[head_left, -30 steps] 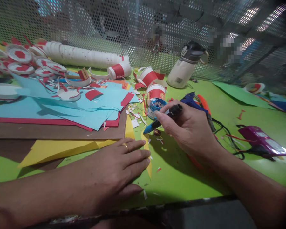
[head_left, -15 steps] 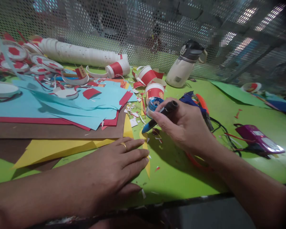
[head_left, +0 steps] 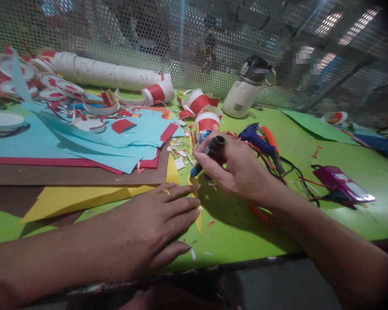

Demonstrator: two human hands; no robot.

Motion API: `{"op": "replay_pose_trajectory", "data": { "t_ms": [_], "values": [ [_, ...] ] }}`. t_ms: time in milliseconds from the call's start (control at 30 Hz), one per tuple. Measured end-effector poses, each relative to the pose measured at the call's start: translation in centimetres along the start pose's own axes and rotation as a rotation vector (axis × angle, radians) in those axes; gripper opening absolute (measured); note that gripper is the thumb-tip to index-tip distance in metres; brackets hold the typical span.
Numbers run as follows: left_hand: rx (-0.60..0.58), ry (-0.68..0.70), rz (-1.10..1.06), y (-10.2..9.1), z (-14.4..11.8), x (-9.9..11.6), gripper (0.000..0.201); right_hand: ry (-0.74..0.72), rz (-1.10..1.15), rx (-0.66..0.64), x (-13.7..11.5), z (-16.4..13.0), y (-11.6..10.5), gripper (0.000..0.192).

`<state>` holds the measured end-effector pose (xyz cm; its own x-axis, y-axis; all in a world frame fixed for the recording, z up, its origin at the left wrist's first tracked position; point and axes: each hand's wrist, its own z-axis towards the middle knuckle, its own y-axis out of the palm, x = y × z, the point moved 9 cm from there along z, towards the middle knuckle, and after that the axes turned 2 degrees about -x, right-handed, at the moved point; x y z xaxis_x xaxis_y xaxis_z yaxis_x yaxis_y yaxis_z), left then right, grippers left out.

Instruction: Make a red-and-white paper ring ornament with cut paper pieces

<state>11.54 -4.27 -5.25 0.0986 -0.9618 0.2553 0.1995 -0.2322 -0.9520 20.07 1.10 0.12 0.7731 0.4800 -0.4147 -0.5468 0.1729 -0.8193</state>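
Note:
My right hand (head_left: 237, 170) grips a black marker with a blue cap (head_left: 207, 155), its tip pointing down at a yellow paper strip (head_left: 196, 202) on the green table (head_left: 261, 232). My left hand (head_left: 151, 226) lies flat, fingers together, pressing on the green sheet and the edge of the yellow paper (head_left: 80, 199). A ring shows on one finger. A red and white paper cup (head_left: 207, 123) stands just behind the marker.
Blue and red paper sheets (head_left: 93, 144) cover the left of the table over brown card. A stack of white cups (head_left: 106, 75) lies along the mesh wall. A white bottle (head_left: 245, 88), a blue glue gun (head_left: 257, 137) with cables, and a purple packet (head_left: 341, 185) sit to the right.
My right hand with the marker has moved left and a little nearer to my left hand, uncovering the glue gun. The left hand has stayed pressed on the paper.

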Motion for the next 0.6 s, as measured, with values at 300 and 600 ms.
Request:
{"op": "replay_pose_trajectory", "data": {
  "t_ms": [300,600],
  "values": [
    [-0.018,0.012,0.023,-0.1,0.0,0.1,0.038,-0.01,0.024,0.006,0.2,-0.4,0.2,0.009],
    [-0.008,0.002,-0.003,0.2,0.0,-0.2,0.038,0.107,0.166,0.401,1.2,-2.1,-4.8,0.013]
  ]
}}
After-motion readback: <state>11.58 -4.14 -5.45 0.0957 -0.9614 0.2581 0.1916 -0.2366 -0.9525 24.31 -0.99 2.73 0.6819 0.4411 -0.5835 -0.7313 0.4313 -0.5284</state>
